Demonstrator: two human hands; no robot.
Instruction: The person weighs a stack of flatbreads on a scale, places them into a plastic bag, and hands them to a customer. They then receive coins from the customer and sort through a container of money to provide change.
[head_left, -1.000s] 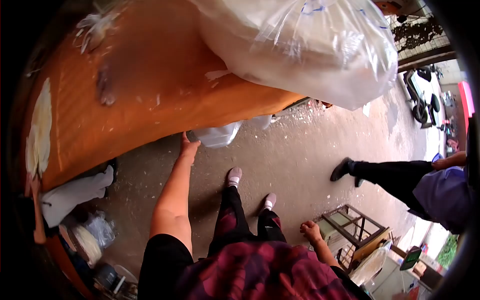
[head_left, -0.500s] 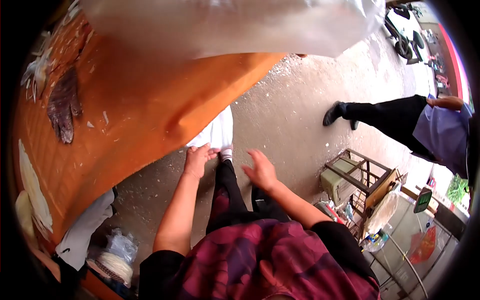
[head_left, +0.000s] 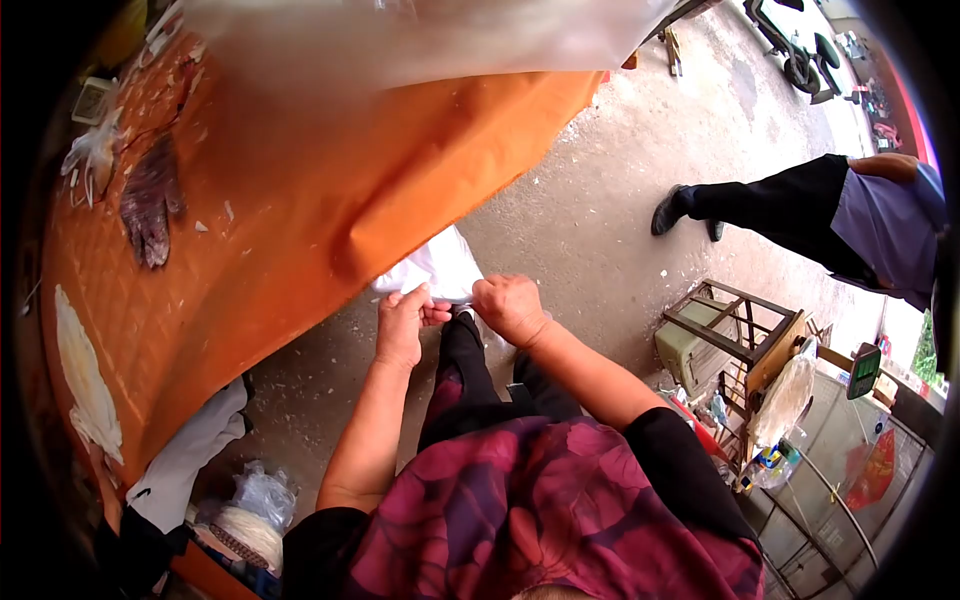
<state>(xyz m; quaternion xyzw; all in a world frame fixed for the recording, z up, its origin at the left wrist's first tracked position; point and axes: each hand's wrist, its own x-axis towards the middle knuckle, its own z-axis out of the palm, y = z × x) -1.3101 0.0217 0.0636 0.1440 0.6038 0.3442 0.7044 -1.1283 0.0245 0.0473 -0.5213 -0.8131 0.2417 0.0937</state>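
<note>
My left hand (head_left: 402, 325) and my right hand (head_left: 510, 307) both grip the top edge of a white plastic bag (head_left: 436, 268) that hangs just under the edge of the orange-covered table (head_left: 300, 190). The hands are close together in front of my legs. The bag's lower part is hidden behind the tablecloth and my hands. A large clear bag of white material (head_left: 420, 35) lies on the table above.
A dark glove-like object (head_left: 150, 205) and white scraps lie on the table. Bags and cloth (head_left: 215, 480) sit under it at left. Another person (head_left: 840, 215) stands at right. A wooden stool frame (head_left: 725, 335) and a cart (head_left: 820, 440) are at right on concrete ground.
My right hand came forward from my side and closed on the white bag beside my left hand. My view tipped downward, and the other person stepped a little farther away.
</note>
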